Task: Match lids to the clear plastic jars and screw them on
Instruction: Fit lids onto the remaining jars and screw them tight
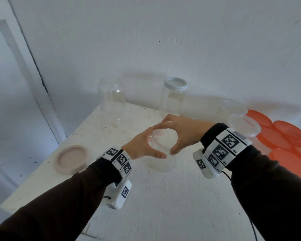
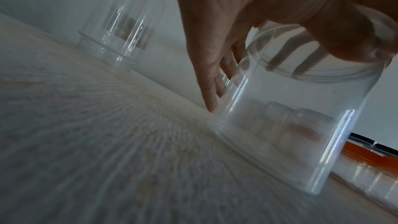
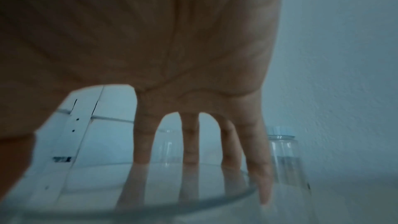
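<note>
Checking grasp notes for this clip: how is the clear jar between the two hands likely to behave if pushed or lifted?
The clear jar looks empty and thin-walled, so probably light and easy to slide on the table. Its smooth plastic sides may be slippery; both the left hand and right hand curl round its rim. Being tallish and empty, it could tip from a high push.

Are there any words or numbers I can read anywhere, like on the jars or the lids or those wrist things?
No readable words or numbers anywhere.
Wristbands: only black-and-white square code patterns, no letters; a few tiny marks beside them are too small to read.
Jar label seen in the left wrist view: too blurred to read.
White lid, pink lid, orange lids: plain.
</note>
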